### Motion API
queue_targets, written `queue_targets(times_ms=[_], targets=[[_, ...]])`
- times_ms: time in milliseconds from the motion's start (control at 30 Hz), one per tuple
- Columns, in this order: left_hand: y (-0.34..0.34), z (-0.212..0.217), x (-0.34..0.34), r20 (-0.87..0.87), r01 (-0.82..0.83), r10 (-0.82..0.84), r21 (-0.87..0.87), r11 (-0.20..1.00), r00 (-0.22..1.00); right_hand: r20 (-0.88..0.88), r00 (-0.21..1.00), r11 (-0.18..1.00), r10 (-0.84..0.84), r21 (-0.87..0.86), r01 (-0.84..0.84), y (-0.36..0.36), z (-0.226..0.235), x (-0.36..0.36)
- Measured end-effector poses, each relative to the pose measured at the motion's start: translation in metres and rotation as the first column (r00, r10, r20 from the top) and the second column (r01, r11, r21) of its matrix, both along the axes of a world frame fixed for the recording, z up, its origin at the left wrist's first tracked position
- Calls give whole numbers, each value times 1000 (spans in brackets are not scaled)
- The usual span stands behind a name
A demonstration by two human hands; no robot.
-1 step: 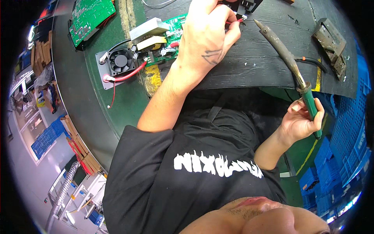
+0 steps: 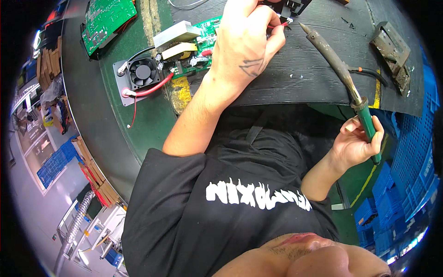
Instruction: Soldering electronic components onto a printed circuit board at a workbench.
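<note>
My right hand (image 2: 351, 148) is wrapped round the green handle of a soldering iron (image 2: 336, 64). The iron's tip points up and left, a short gap away from the end of a thin red wire (image 2: 284, 24). That wire is pinched between the thumb and fingers of my left hand (image 2: 244, 51), beside a black part (image 2: 295, 6) at the top edge. Under and left of this hand lies a green circuit board (image 2: 210, 28) with a silver heat sink (image 2: 177, 34), partly covered by the hand. A black fan (image 2: 143, 73) on a grey plate joins it through thick red and black cables.
A worn metal iron stand (image 2: 392, 55) lies on the black mat (image 2: 295, 90) at the right. Another green circuit board (image 2: 108, 21) sits at the far left. Blue plastic crates (image 2: 404, 161) stand beyond the bench at right. A black cable (image 2: 371, 74) crosses the mat's right side.
</note>
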State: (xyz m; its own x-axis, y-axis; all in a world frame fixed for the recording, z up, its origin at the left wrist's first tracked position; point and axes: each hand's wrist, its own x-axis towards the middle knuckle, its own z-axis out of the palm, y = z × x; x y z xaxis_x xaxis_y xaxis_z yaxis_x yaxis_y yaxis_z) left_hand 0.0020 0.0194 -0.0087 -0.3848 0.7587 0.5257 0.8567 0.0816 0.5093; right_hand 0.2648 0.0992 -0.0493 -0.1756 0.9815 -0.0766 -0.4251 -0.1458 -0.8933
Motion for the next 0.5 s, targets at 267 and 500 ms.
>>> queue_targets(times_ms=[267, 500], targets=[[2, 4, 6, -32, -25, 24, -11, 1000, 999, 2, 999, 999, 41, 11, -41, 0, -2, -2], [1, 2, 7, 8, -34, 34, -26, 999, 999, 12, 998, 997, 67, 21, -68, 0, -7, 2]])
